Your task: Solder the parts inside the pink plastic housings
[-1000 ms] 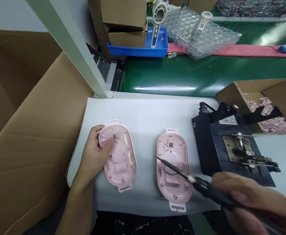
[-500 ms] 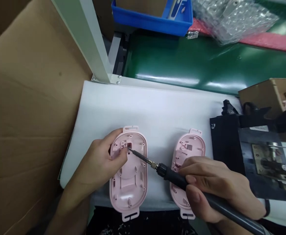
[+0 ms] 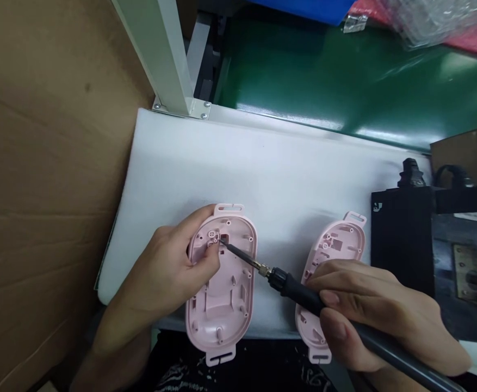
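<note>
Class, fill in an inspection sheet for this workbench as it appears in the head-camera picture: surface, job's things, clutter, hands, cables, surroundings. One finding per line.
Surface: white padded mat, with a green belt beyond it.
Job's things: left pink shell lying open side up; soldering iron with its tip at a dark square part near the shell's top; second pink shell beside it, partly covered.
Clutter: black fixture on the mat's right.
Hands: left hand steadies the left pink shell, thumb beside the tip; right hand grips the iron's handle.
Cables: black cable loop behind the fixture.
Surroundings: cardboard at left, pale frame post.
</note>
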The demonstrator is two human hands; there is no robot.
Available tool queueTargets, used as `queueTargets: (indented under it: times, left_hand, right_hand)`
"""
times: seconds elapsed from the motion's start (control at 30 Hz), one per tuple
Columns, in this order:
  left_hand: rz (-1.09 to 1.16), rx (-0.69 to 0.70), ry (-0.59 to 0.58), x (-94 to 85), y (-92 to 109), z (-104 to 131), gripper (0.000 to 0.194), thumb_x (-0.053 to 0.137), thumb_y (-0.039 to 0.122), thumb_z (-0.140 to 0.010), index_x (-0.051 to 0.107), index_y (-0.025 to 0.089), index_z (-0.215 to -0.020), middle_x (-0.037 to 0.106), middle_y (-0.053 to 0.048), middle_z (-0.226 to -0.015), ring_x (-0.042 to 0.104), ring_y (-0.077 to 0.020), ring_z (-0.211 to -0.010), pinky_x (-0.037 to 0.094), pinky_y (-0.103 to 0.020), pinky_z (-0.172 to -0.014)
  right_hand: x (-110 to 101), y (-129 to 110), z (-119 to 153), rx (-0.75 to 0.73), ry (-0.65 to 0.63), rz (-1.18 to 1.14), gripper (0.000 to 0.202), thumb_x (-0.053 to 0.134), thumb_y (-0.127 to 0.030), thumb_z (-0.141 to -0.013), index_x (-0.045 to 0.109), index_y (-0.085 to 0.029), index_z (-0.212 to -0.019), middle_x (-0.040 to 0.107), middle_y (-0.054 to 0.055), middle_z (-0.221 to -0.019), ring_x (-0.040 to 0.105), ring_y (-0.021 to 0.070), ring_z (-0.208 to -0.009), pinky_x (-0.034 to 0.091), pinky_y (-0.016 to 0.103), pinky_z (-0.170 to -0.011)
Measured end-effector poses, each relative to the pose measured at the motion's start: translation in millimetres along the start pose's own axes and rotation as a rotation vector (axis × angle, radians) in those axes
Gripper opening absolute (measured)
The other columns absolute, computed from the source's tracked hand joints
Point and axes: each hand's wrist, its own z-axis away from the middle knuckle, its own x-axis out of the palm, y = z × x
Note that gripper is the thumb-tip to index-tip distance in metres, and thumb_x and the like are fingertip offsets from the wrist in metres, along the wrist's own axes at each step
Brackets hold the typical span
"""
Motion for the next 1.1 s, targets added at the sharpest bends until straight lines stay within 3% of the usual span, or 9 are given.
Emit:
queueTargets:
  times: [0.13, 0.37, 1.1]
  left_hand:
    - [-0.003, 0.011, 0.005, -0.3, 1, -1, 0.049, 0.062, 0.025, -0.086, 0.061, 0.025, -0.135, 0.066, 0.007, -0.067, 0.06, -0.0114, -0.054, 0.05, -0.019, -0.05]
    - [0.013, -0.007, -0.008, 0.0, 3, -1, 0.05, 0.063, 0.025, -0.085, 0.061, 0.025, -0.135, 0.068, 0.006, -0.07, 0.064, -0.0128, -0.057, 0.051, -0.021, -0.051]
    - [0.001, -0.004, 0.012, 0.9, 4, -1, 0.049, 0.062, 0.026, -0.085, 0.062, 0.021, -0.134, 0.07, 0.004, -0.072, 0.064, -0.014, -0.058, 0.051, -0.022, -0.051]
  right_hand:
    - [4, 3, -3, -0.038, 0.029, -0.02, 0.01, 0.066, -0.01, -0.08, 0.064, -0.018, -0.086, 0.067, 0.001, -0.065, 0.063, 0.0129, -0.05, 0.058, 0.026, -0.048]
    - [3, 1, -6, -0.041, 0.032, 0.014, 0.009, 0.065, -0.008, -0.076, 0.063, -0.017, -0.078, 0.066, 0.002, -0.064, 0.064, 0.0128, -0.05, 0.059, 0.025, -0.05]
    - [2, 0, -16, -0.057, 0.008, -0.023, 0.019, 0.063, -0.003, -0.076, 0.062, -0.018, -0.088, 0.062, -0.001, -0.065, 0.061, 0.0123, -0.049, 0.054, 0.025, -0.042]
